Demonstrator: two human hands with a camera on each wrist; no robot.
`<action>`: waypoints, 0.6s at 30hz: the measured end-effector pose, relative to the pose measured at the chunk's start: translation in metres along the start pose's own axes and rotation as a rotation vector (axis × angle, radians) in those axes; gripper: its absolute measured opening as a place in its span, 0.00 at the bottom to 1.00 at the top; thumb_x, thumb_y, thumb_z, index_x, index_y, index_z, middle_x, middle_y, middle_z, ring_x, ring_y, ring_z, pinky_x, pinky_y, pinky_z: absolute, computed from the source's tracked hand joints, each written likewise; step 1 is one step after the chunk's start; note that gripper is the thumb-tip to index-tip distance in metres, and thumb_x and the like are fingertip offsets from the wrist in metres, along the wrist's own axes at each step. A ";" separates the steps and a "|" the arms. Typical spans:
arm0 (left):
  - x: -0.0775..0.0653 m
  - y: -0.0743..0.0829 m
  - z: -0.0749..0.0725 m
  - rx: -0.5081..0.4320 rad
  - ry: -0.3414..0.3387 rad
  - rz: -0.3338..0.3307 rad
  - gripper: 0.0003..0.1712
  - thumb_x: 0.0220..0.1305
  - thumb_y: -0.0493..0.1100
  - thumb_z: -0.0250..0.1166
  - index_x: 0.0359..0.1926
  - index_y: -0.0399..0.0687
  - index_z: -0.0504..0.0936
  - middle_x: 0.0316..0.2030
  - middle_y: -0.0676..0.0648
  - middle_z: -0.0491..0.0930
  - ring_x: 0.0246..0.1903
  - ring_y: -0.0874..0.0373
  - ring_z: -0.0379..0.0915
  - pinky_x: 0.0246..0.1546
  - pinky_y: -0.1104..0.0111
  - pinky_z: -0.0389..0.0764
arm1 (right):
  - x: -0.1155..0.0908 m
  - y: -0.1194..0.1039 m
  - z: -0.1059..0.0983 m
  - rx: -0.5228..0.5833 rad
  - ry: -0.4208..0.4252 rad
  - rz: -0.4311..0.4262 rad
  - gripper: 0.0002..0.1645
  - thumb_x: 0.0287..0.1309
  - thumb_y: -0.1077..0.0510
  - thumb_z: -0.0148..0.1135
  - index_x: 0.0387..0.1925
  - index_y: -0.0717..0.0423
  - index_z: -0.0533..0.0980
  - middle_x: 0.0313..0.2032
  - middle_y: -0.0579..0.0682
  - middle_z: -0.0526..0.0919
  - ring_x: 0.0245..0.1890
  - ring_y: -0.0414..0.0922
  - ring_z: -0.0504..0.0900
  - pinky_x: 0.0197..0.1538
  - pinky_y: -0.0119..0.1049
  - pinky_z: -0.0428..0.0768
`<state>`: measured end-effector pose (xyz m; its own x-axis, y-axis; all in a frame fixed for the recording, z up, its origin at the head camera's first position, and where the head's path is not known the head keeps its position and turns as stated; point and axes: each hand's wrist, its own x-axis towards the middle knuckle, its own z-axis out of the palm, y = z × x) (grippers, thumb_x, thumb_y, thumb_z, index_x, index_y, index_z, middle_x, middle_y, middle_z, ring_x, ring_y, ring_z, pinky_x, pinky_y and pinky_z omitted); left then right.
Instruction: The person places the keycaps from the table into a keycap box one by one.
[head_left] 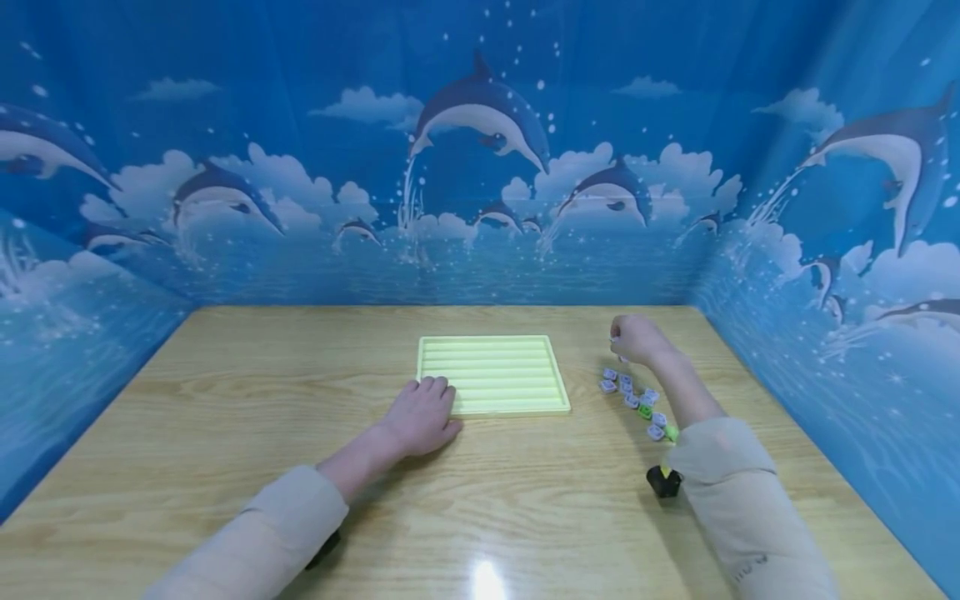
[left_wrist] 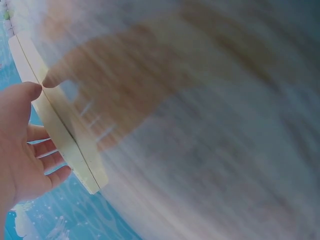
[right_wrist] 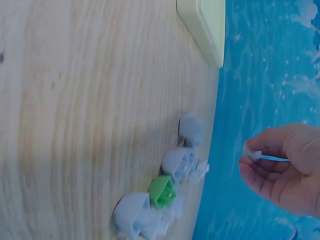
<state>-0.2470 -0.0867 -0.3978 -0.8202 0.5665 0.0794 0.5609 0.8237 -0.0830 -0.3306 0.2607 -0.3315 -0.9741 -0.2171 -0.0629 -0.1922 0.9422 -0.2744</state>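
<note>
Wood-grain table (head_left: 525, 500), blue dolphin-print curtain (head_left: 300, 50) behind, left grip (head_left: 422, 417) holding green tray (head_left: 502, 375), right grip (head_left: 637, 337) pinching pale piece (right_wrist: 253, 153)

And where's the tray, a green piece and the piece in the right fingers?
Tray (head_left: 498, 375): head view, on its ribbed middle.
Green piece (right_wrist: 161, 191): right wrist view, on its outer side.
Held piece (right_wrist: 252, 154): right wrist view, on its uncovered part.
</note>
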 end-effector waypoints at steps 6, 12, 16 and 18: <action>0.000 0.000 0.000 0.006 0.006 0.001 0.22 0.64 0.56 0.56 0.41 0.40 0.74 0.37 0.45 0.68 0.43 0.49 0.67 0.45 0.57 0.69 | 0.003 -0.020 0.003 0.007 0.015 -0.060 0.15 0.50 0.69 0.50 0.41 0.71 0.72 0.36 0.60 0.77 0.31 0.50 0.72 0.37 0.44 0.73; 0.000 -0.001 0.000 0.005 0.017 0.007 0.21 0.63 0.56 0.56 0.38 0.41 0.74 0.36 0.45 0.68 0.42 0.49 0.67 0.45 0.57 0.69 | 0.007 -0.036 0.011 0.022 0.001 -0.111 0.16 0.49 0.71 0.50 0.42 0.70 0.73 0.38 0.60 0.77 0.35 0.51 0.73 0.41 0.44 0.74; 0.001 -0.001 0.001 -0.004 0.004 0.003 0.21 0.63 0.56 0.56 0.39 0.41 0.74 0.37 0.44 0.68 0.43 0.49 0.67 0.47 0.56 0.69 | 0.008 -0.048 0.015 0.021 0.014 -0.166 0.16 0.49 0.71 0.49 0.42 0.71 0.74 0.39 0.61 0.78 0.37 0.52 0.73 0.43 0.46 0.75; 0.001 -0.001 0.001 -0.010 -0.003 -0.001 0.21 0.63 0.56 0.56 0.39 0.41 0.74 0.37 0.45 0.68 0.43 0.49 0.67 0.47 0.56 0.68 | 0.009 -0.055 0.017 0.035 0.010 -0.194 0.16 0.51 0.70 0.50 0.43 0.71 0.75 0.39 0.60 0.79 0.35 0.51 0.73 0.42 0.45 0.74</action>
<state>-0.2483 -0.0869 -0.3991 -0.8210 0.5658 0.0762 0.5614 0.8243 -0.0730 -0.3267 0.2031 -0.3334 -0.9203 -0.3912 0.0041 -0.3726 0.8733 -0.3140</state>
